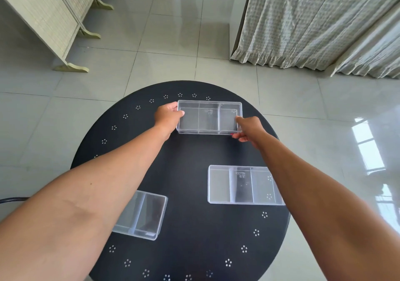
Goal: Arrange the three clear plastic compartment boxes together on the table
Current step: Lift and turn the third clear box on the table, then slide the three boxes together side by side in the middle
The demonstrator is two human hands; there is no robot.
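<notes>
Three clear plastic compartment boxes lie apart on a round black table (186, 172). The far box (208, 117) sits near the table's back edge. My left hand (167, 115) grips its left end and my right hand (249, 129) grips its front right corner. A second box (242, 184) lies at the right, partly under my right forearm. The third box (142, 214) lies at the front left, its left part hidden by my left forearm.
The table stands on a grey tiled floor. A folding screen (54, 16) stands at the back left and a curtain (313, 21) hangs at the back right. A dark cable (10, 199) shows at the left edge.
</notes>
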